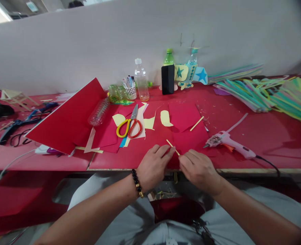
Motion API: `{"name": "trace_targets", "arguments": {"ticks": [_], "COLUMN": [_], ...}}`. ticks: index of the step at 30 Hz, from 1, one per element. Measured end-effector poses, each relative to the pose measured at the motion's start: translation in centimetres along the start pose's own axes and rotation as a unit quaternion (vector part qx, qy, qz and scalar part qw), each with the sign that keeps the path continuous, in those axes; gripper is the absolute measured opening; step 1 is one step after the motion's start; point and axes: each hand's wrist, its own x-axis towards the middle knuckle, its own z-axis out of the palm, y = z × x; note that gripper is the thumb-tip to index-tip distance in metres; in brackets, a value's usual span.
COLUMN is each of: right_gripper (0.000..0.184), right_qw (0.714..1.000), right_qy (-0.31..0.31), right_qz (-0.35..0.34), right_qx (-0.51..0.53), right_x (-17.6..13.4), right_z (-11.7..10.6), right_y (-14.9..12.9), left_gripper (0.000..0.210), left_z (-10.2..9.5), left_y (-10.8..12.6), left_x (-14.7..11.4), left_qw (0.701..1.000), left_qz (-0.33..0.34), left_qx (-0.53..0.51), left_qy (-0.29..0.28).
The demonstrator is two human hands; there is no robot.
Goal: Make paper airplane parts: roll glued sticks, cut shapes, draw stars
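Note:
Between my two hands, near the table's front edge, is a thin pale-yellow strip (169, 143). My left hand (154, 165) pinches it along its middle, fingers bent over it. At its lower end my right hand (198, 170) is closed on the strip with thumb and fingers. A second yellow strip (196, 123) lies on red paper (182, 115) just beyond. Up and to the left rest scissors (133, 119) with one yellow and one red handle, on paper scraps. A cut yellow paper piece (165, 117) lies ahead of my hands.
To the right lies a pink glue gun (233, 144) with a cord. A phone (167, 80) leans upright before a green-capped bottle. A clear bottle (141, 81) and a pen cup (130, 91) stand behind. A red board (71, 119) tilts at left; colored strips (254, 92) pile at right.

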Motion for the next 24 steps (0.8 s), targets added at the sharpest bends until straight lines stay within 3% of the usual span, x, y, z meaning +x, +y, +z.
{"name": "trace_targets", "arguments": {"ticks": [13, 19, 24], "right_gripper": [0.015, 0.016, 0.019], "right_qw": [0.996, 0.985, 0.985], "right_qy": [-0.050, -0.013, -0.029], "right_qz": [0.033, 0.048, 0.044], "right_qx": [0.072, 0.163, 0.164], "right_x": [0.0, -0.4, -0.5], "right_z": [0.0, -0.3, -0.7], "right_y": [-0.4, 0.7, 0.9], "left_gripper": [0.049, 0.045, 0.046], "left_z": [0.3, 0.2, 0.4], "left_y": [-0.4, -0.3, -0.5], "left_x": [0.1, 0.2, 0.0], "left_qw": [0.999, 0.999, 0.999], "left_qz": [0.019, 0.037, 0.026], "left_qx": [0.005, 0.036, 0.025], "left_qy": [-0.025, -0.014, -0.018]}}
